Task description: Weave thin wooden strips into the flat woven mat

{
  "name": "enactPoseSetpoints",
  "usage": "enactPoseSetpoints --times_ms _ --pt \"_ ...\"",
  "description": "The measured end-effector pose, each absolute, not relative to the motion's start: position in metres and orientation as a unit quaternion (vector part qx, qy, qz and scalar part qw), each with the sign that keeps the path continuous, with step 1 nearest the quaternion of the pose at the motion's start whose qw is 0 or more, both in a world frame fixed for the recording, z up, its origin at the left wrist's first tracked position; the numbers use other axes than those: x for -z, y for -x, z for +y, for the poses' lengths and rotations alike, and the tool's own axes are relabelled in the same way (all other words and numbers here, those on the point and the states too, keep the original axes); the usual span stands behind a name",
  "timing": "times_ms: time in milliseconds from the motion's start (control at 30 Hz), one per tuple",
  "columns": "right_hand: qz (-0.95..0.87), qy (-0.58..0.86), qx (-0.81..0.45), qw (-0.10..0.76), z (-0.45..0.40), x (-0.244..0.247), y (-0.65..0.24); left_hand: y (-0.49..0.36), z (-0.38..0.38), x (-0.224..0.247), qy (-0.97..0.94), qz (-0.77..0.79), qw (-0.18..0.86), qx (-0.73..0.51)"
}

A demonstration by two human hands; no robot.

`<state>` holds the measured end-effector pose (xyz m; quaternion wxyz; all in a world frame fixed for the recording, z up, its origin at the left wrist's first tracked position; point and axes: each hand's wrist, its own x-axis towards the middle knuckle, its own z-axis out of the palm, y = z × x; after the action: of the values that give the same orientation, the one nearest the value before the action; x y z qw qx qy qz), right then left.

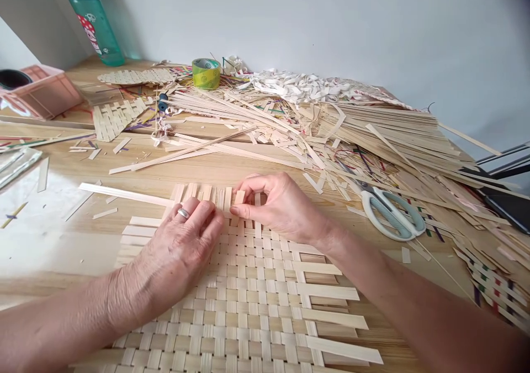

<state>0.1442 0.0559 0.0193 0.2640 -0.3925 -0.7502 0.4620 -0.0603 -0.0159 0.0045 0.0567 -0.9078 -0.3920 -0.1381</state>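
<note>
A mat woven from flat pale wood strips (248, 301) lies on the table, its loose strip ends sticking out at the sides and top. My left hand (182, 246), with a ring on one finger, rests on the mat's upper left part, its fingers curled down over the upper edge. My right hand (277, 201) pinches the end of an upright wood strip (239, 197) between thumb and fingers at that edge. One long crosswise strip (124, 193) reaches out leftward from under my left hand. The left fingertips are hidden.
Scissors (391, 213) lie right of the mat. Bundled strips (385, 135), a tape roll (206, 73) and white curled shavings (296, 85) cover the back. A pink basket (52, 94) and a teal bottle (97, 27) stand at left. Small offcuts are scattered around.
</note>
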Motion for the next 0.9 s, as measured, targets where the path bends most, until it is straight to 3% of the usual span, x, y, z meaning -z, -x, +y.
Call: enactPoseSetpoints --times_ms 533,900 --pt "-0.737 0.392 -0.509 0.211 0.064 -0.021 -0.15 0.062 -0.018 -0.009 0.908 -0.379 0.03 0.175" --pt "-0.782 0.373 -0.459 0.195 0.066 -0.022 -0.151 0.062 -0.017 -0.014 0.931 -0.304 -0.024 0.199"
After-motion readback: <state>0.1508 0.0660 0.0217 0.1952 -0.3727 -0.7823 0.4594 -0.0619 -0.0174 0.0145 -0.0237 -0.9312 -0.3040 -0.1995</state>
